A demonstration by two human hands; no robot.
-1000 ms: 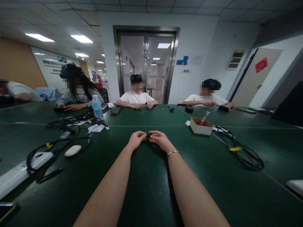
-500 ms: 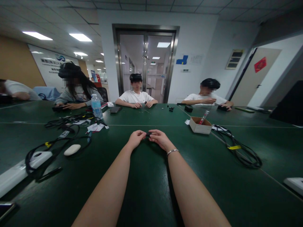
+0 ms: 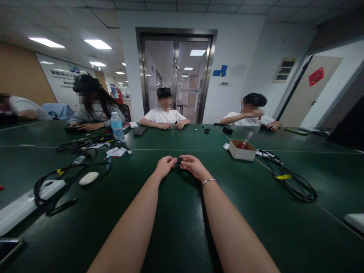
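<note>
Fingers of both hands were pinched together around one small black part [image 3: 179,161], held just above the green table [image 3: 182,212] at arm's length; the piece was too small to name more closely. At the far left lay a white power strip [image 3: 17,210] with a black cable [image 3: 48,189] looped over it, a white oval object [image 3: 88,178] just beside that, and a water bottle [image 3: 116,127] farther back. The left hand [image 3: 165,167] gripped the part from its side, thumb and forefinger closed on it. The right hand [image 3: 192,166], a bracelet [image 3: 208,182] on its wrist, met it from the other side, fingertips clenched on the same piece. Compared with a second ago, hands and part had hardly shifted; only the view had drifted slightly, so the fiddling between the fingertips seemed to be going on in place. To the right stood a small cardboard box [image 3: 242,150], then a coiled black cord [image 3: 295,184] with a yellow tag. Three people sat across the table.
</note>
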